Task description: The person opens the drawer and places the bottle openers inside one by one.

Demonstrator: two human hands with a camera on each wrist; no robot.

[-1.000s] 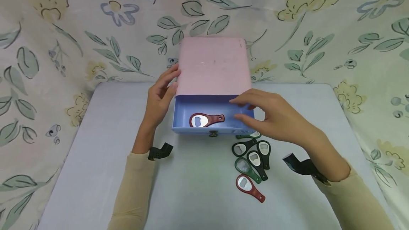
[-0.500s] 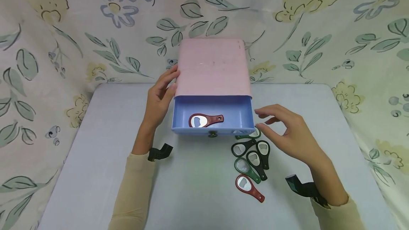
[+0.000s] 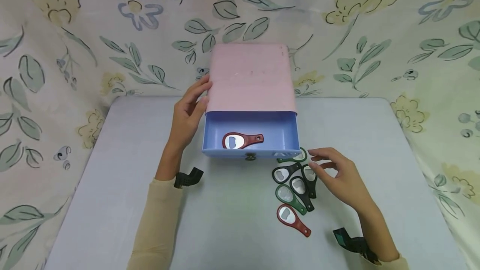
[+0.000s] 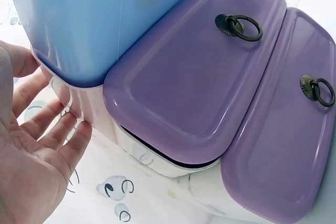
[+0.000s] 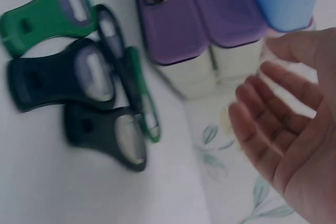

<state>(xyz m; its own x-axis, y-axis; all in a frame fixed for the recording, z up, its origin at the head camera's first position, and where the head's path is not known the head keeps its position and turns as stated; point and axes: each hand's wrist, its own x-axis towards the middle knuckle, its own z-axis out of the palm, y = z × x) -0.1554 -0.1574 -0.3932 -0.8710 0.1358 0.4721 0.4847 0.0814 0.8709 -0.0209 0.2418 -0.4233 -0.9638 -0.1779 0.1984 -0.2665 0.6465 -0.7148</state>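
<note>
A small drawer cabinet with a pink top (image 3: pixel 251 78) has its blue top drawer (image 3: pixel 283 130) pulled out. A red bottle opener (image 3: pixel 250 139) lies in that drawer. My left hand (image 3: pixel 185 116) rests its fingertips against the cabinet's left side, fingers fairly straight. To the right of the drawer, my right hand (image 3: pixel 341 178) hovers with relaxed, slightly bent fingers and holds nothing. Its fingertips are close to a black bottle opener (image 3: pixel 311 186) in a loose group on the table. Green, black and red openers make up this group, the red bottle opener (image 3: pixel 298 222) nearest the front.
Two purple drawers (image 4: pixel 184 77) with ring pulls sit shut below the blue one. A white table (image 3: pixel 225 228) carries everything. Behind it hangs a floral curtain (image 3: pixel 112 32).
My right hand has left the blue drawer, moving right and then toward the front, beside the loose bottle openers. My left hand and the red opener in the drawer stay put.
</note>
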